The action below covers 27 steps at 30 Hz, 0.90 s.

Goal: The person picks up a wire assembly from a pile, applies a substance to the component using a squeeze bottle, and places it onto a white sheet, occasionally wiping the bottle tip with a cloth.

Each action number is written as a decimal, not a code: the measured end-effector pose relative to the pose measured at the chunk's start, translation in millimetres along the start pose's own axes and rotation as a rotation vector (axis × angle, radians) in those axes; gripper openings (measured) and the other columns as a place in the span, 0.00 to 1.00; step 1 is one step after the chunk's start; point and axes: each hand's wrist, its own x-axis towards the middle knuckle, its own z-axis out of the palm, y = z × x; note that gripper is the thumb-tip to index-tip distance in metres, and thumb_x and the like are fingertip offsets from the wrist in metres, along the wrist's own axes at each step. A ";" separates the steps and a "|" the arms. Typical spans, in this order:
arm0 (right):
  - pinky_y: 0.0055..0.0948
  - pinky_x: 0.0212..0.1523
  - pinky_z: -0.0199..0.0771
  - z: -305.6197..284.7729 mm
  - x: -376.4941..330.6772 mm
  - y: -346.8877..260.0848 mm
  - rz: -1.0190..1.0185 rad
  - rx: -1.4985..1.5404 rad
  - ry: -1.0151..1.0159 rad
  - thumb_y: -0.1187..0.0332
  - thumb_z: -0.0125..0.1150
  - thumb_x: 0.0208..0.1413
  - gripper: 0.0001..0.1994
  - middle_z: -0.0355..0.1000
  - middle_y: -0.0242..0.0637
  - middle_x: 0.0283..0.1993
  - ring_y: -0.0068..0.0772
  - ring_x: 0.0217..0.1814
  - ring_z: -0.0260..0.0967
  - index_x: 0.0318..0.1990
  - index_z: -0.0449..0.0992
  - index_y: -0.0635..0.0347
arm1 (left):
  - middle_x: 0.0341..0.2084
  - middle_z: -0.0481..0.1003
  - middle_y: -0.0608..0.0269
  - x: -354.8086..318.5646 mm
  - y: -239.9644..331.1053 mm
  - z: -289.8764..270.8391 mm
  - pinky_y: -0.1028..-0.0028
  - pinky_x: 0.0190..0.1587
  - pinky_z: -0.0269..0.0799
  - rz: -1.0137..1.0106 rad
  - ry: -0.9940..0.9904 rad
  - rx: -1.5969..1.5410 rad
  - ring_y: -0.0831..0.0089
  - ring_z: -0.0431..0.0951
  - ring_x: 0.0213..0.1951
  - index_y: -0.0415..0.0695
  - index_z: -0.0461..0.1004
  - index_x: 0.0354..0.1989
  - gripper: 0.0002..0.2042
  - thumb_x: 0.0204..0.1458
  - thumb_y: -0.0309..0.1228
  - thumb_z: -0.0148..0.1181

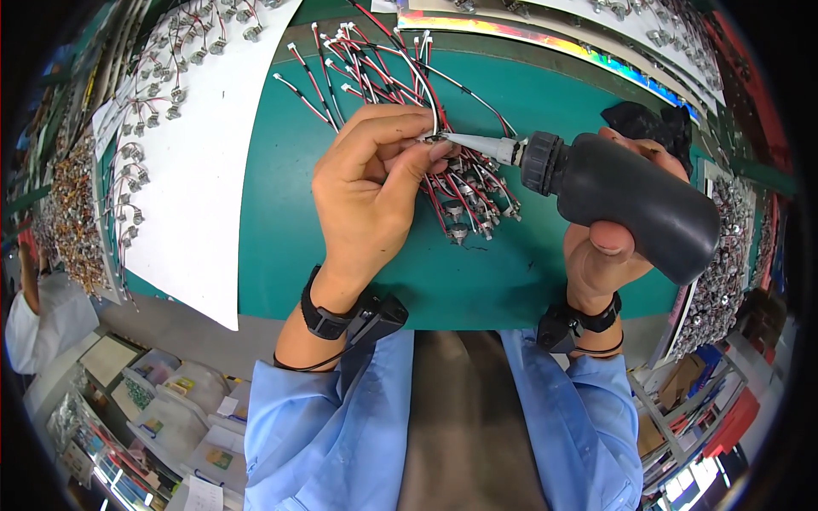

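My left hand (371, 183) pinches a small wired component (434, 138) between thumb and fingers; red and white wires rise from it. My right hand (609, 247) is wrapped round a black squeeze bottle (643, 192), tilted with its cap toward the left. The bottle's pale tapered nozzle (481, 146) reaches the component at my left fingertips; whether the tip touches it I cannot tell. Behind and below my left hand lies a bundle of red, black and white wires (375, 68) with white connectors at the far end and round metal parts (458, 230) at the near end.
A green mat (511, 272) covers the bench. At left, a white sheet (200, 170) carries rows of wired metal parts. A black crumpled bag (660, 128) lies beyond the bottle. At right stands a tray heaped with parts (716, 281). Clear bins (170, 400) stand lower left.
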 end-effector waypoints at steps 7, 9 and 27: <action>0.38 0.47 0.67 1.6 -0.2 0.9 -0.012 0.000 -0.011 0.47 0.65 0.33 0.41 0.64 0.49 0.43 0.45 0.45 0.66 0.51 0.56 0.68 | 0.34 0.67 0.54 -0.7 0.3 1.2 0.79 0.35 0.75 -0.011 0.003 -0.006 0.70 0.75 0.32 0.29 0.67 0.32 0.07 0.44 0.11 0.47; 0.38 0.47 0.67 0.9 -0.1 1.1 -0.016 0.000 -0.017 0.47 0.65 0.34 0.41 0.64 0.49 0.43 0.45 0.45 0.65 0.51 0.56 0.68 | 0.34 0.67 0.54 -0.5 0.2 1.1 0.79 0.35 0.75 -0.011 -0.002 -0.007 0.70 0.75 0.32 0.29 0.67 0.32 0.07 0.44 0.11 0.47; 0.36 0.46 0.68 1.0 1.6 2.0 -0.036 0.109 0.022 0.51 0.68 0.29 0.43 0.66 0.48 0.42 0.40 0.43 0.68 0.50 0.53 0.69 | 0.37 0.66 0.53 -1.2 0.3 -0.8 0.77 0.37 0.75 -0.072 -0.017 -0.075 0.66 0.75 0.35 0.28 0.66 0.34 0.07 0.46 0.12 0.46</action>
